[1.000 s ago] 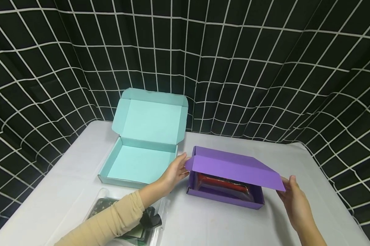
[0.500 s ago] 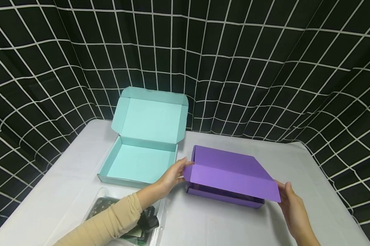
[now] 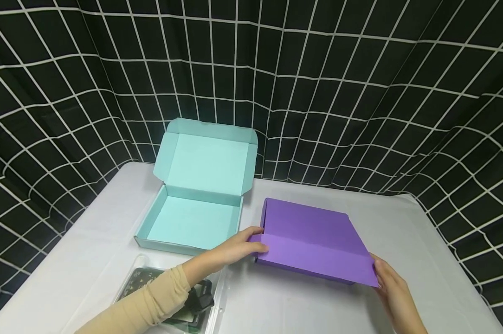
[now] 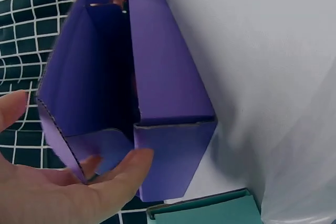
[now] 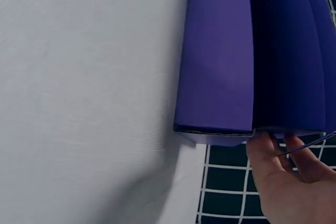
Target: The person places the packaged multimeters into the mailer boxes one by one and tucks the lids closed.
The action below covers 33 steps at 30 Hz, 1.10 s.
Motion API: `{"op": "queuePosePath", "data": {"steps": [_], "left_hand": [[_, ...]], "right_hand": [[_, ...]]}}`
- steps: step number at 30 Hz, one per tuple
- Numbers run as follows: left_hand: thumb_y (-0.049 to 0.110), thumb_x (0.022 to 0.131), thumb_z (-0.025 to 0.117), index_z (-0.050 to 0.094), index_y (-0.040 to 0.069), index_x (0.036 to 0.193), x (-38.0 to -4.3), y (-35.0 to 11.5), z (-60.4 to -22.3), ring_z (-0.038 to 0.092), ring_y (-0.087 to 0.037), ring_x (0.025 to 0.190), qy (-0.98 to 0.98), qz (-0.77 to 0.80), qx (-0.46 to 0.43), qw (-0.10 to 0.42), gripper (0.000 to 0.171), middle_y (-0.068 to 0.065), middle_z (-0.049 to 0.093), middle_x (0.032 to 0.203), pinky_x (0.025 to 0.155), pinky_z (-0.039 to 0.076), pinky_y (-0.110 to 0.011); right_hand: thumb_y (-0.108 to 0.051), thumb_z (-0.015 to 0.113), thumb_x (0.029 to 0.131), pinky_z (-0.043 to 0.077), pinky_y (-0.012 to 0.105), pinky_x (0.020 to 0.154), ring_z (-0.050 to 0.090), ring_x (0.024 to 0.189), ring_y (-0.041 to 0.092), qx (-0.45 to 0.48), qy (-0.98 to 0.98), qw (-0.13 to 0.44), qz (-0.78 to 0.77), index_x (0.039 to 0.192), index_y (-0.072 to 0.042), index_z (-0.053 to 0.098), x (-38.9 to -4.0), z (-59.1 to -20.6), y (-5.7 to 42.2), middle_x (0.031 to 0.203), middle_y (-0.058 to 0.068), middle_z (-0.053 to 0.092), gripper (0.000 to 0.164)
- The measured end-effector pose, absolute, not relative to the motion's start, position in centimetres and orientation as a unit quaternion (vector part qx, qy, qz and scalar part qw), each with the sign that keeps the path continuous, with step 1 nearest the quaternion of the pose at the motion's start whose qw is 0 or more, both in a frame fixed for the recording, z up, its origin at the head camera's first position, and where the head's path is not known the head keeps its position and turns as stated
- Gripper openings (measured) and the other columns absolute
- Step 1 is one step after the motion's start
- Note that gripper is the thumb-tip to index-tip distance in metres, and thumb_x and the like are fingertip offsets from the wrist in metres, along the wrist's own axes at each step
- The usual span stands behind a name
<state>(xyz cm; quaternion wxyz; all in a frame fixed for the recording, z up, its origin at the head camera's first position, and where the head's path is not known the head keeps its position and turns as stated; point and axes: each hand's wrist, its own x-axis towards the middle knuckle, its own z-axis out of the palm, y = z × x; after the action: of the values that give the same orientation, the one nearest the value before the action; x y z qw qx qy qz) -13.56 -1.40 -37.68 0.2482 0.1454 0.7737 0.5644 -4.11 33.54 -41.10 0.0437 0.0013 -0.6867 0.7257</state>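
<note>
The purple cardboard box (image 4: 170, 61) sits on the white table, its lid (image 3: 306, 225) tipped down low over the tray with the front flap sticking out. At the lid's left corner my left hand (image 3: 235, 248) grips the flap, thumb on top and fingers by the side flap. My right hand (image 3: 393, 287) holds the opposite corner, fingertips tucked at the lid's side flap in the right wrist view. A dark gap between lid and front wall shows in both wrist views. The box's contents are hidden under the lid.
An open turquoise box (image 3: 193, 222) stands to the left, its lid (image 3: 209, 162) upright against the black grid curtain (image 3: 318, 83). Beneath my left forearm lies a clear plastic package (image 3: 216, 297) with dark items inside. White cloth covers the table (image 3: 293, 306).
Both hands have brought the purple lid down toward me, covering the red wrapped thing seen inside earlier. My left thumb has come onto the front flap. The turquoise box stays put.
</note>
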Motion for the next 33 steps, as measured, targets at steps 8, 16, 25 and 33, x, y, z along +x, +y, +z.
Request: {"op": "queuePosePath", "data": {"steps": [8,16,25,33], "left_hand": [[0.022,0.084,0.067,0.036,-0.006,0.143,-13.0,-1.7,-37.9,0.049,-0.043,0.122,0.795,0.544,0.124,0.238,0.072,-0.027,0.046,0.138,0.101,0.040,-0.058],[0.025,0.088,0.066,0.048,-0.013,0.126,-12.0,-2.1,-37.6,0.061,-0.022,0.081,0.819,0.509,0.139,0.224,0.057,-0.009,0.062,0.090,0.074,0.051,-0.036],[0.028,0.096,0.057,0.047,-0.017,0.131,-11.3,-1.9,-37.6,0.064,-0.022,0.076,0.807,0.504,0.128,0.281,0.058,-0.011,0.065,0.082,0.098,0.044,-0.055],[0.015,0.099,0.049,0.059,-0.005,0.087,-11.3,-1.6,-38.5,0.055,-0.009,0.064,0.703,0.611,0.083,0.354,0.025,-0.003,0.055,0.075,0.070,0.056,-0.024]], "right_hand": [[-0.013,0.044,0.104,0.050,0.011,0.077,0.059,0.094,-0.005,-0.075,-0.704,0.037,0.706,0.104,-0.041,0.069,-3.7,-40.9,33.4,0.107,-0.023,0.063,0.038],[-0.027,0.060,0.097,0.051,0.013,0.072,0.055,0.083,-0.005,-0.227,-0.752,-0.005,0.619,0.106,-0.010,0.064,-3.7,-39.4,33.5,0.091,-0.016,0.059,0.020],[-0.038,0.059,0.096,0.050,0.012,0.072,0.056,0.080,-0.004,-0.258,-0.773,-0.064,0.577,0.094,-0.018,0.070,-3.2,-39.1,33.5,0.087,-0.018,0.061,0.023],[-0.035,0.060,0.096,0.055,0.016,0.073,0.062,0.078,0.000,-0.269,-0.742,-0.081,0.608,0.119,0.009,0.059,-3.2,-39.5,33.3,0.087,-0.011,0.066,0.050]]}}
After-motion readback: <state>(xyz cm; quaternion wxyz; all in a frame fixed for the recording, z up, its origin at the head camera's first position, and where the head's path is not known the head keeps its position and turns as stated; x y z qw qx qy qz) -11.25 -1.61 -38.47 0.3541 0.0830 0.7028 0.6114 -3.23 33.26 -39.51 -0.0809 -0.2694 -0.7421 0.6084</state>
